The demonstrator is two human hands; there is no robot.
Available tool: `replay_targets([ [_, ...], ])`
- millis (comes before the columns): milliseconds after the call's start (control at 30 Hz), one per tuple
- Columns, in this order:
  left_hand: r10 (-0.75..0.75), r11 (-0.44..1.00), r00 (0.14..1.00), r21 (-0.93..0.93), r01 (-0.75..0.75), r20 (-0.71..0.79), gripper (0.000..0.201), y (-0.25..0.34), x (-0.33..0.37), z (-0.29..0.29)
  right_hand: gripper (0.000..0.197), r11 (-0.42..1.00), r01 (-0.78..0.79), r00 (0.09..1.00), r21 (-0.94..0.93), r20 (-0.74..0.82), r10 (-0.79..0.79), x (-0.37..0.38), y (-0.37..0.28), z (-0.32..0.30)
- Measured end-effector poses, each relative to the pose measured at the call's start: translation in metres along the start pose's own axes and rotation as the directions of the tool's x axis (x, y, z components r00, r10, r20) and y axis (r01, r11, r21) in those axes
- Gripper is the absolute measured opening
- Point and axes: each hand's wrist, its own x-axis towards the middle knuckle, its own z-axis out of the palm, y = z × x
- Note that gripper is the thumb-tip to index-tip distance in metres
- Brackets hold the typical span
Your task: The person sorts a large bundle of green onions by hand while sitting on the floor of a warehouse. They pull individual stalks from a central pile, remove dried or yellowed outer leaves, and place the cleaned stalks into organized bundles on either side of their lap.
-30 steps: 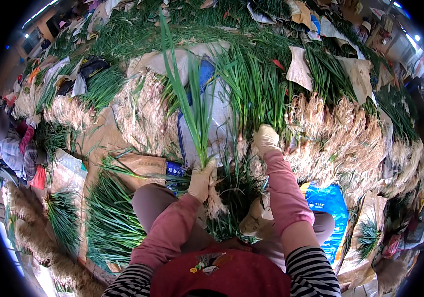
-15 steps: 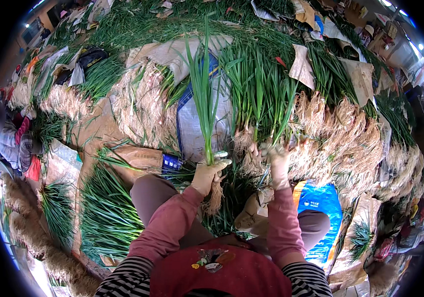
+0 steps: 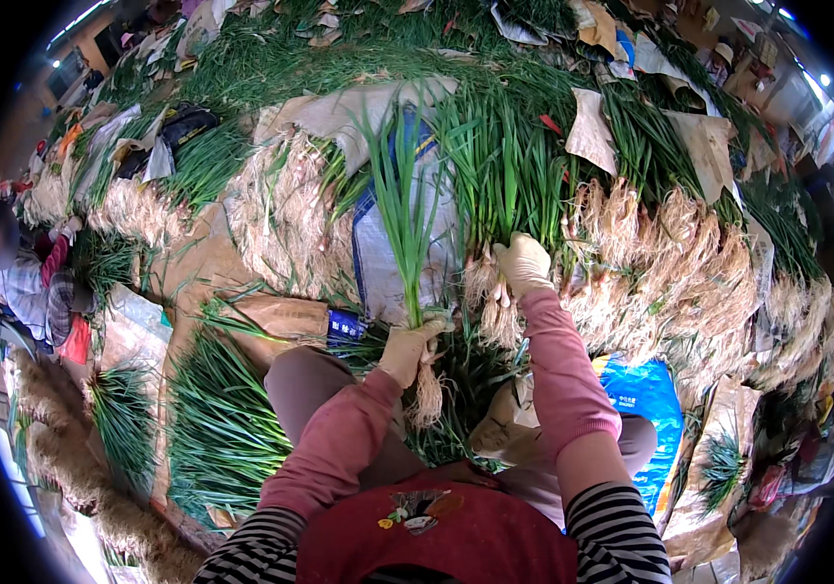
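Note:
My left hand [image 3: 407,352], in a pale glove, is closed round a small bunch of green garlic [image 3: 411,234]. Its long flat leaves point up and away from me, and its stringy roots [image 3: 426,394] hang below the hand. To the right, my gloved right hand [image 3: 524,263] is at the stem bases of a larger heap of green garlic [image 3: 505,156]. Its fingers curl round stems there and are partly hidden among them. Pale bulbs and roots [image 3: 500,321] show just below that hand.
A white woven sack with blue edging [image 3: 405,185] lies behind the held bunch. Rooted heaps [image 3: 670,253] stretch right, and a leafy pile [image 3: 222,419] lies by my left knee. A blue bag [image 3: 646,399] is beside my right knee. Another person [image 3: 33,282] sits far left.
My right hand has moved away from me and slightly left, up onto the stems of the heap. The left hand still holds its bunch, nearly in place.

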Motion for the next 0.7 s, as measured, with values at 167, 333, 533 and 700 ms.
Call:
replay_targets([
  [167, 0.017, 0.997, 1.000, 0.069, -0.018, 0.024, 0.019, 0.000, -0.003, -0.002, 0.023, 0.926, -0.059, 0.986, 0.374, 0.166, -0.005, -0.052, -0.020, 0.004],
  [333, -0.103, 0.983, 0.989, 0.160, 0.085, 0.103, 0.010, -0.018, 0.000, -0.010, 0.014, 0.854, 0.315, 0.949, 0.415, -0.107, -0.298, -0.134, -0.051, -0.002],
  [533, -0.015, 0.997, 0.995, 0.078, 0.007, 0.103, 0.024, -0.008, -0.012, -0.005, 0.011, -0.256, -0.472, 0.864, 0.844, 0.500, 0.058, -0.146, -0.055, 0.025],
  [700, 0.005, 1.000, 0.991, 0.028, -0.008, 0.135, 0.027, -0.010, -0.019, -0.016, 0.008, -0.192, -0.313, 0.856, 0.930, 0.364, 0.367, -0.137, -0.006, 0.057],
])
